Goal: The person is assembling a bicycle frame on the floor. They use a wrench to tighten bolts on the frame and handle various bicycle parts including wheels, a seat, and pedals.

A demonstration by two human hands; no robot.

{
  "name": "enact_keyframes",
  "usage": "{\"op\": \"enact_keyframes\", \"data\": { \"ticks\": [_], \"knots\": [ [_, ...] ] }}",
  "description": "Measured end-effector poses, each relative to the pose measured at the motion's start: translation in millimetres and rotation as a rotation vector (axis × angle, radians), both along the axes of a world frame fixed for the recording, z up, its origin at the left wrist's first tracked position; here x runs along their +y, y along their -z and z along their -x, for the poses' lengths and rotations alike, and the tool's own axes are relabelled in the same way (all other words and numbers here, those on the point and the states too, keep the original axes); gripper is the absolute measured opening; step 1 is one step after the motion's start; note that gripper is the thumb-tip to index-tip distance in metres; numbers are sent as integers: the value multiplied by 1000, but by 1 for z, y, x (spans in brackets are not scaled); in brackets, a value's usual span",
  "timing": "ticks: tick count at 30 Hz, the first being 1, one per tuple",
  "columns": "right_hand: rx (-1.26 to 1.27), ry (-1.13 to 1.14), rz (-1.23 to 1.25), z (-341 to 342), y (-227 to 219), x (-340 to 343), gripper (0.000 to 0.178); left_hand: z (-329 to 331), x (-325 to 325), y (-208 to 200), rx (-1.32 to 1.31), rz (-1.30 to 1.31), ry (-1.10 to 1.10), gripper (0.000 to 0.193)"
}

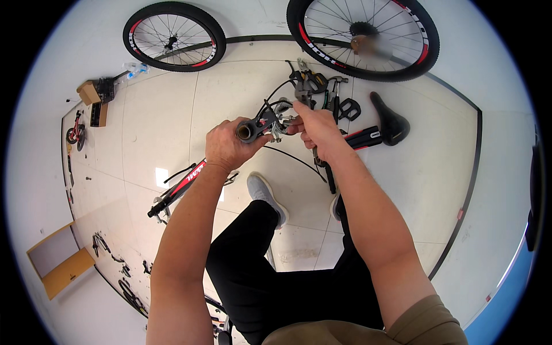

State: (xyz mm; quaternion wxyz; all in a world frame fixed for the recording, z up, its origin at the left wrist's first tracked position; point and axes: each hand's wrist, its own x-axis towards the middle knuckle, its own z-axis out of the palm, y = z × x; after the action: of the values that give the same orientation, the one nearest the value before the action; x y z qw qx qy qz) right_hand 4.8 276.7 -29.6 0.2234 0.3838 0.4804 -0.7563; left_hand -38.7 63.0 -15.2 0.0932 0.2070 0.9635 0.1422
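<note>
The left hand [227, 145] is wrapping tightly around a dark-grey metal bicycle tube with a round hollow end [246, 133], holding it above the pale tiled floor [221, 95]. Beside the tube, small silver metal fittings [277, 131] are sitting between the hands; the right hand [318, 129] is pinching at them, the exact piece hidden. The person is apparently adjusting these fittings, the next move probably calling for a steady tube

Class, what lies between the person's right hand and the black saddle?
In the head view, a black pedal and a black-and-red tube lie between the right hand and the saddle.
</note>
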Motion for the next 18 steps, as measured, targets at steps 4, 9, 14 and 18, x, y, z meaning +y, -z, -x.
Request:
{"op": "enact_keyframes", "data": {
  "ticks": [4,9,14,18],
  "knots": [
    [60,-32,-13,0,7,-7,28,0,1,0,1,1,-2,48],
    [99,2,-96,1,17,-1,24,0,3,-2,-3,-7,-4,48],
    [2,39,31,2,4,-4,19,0,1,-2,-15,-1,-14,48],
    [77,-45,-78,-1,10,-11,20,0,2,-1,-12,-2,-7,48]
  ]
}}
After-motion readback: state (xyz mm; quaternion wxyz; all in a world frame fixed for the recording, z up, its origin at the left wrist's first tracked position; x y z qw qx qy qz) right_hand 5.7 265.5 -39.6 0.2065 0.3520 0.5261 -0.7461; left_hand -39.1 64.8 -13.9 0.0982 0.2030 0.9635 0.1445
